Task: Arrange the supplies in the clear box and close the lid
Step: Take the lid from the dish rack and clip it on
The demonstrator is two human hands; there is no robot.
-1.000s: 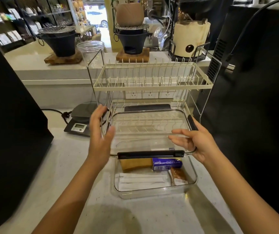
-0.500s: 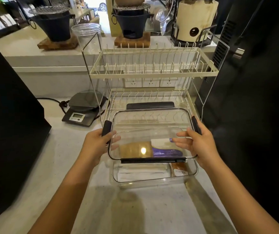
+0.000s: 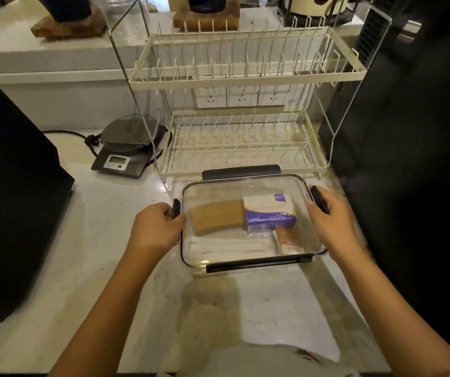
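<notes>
Whereas a second ago it hung tilted above the tabletop (image 3: 104, 257), the lid (image 3: 245, 186) now lies flat over the clear box (image 3: 191, 263), supplies inside. Left hand (image 3: 154, 229) and right hand (image 3: 330, 221) have each come down in a narrow grip on a side latch; these probably still need snapping shut.

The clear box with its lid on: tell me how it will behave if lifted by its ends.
The clear box looks rigid, so it should probably lift without flexing. Its contents, cardboard sleeve, tissue pack and napkins, look light. Being loosely packed, they may slide if it tilts.
</notes>
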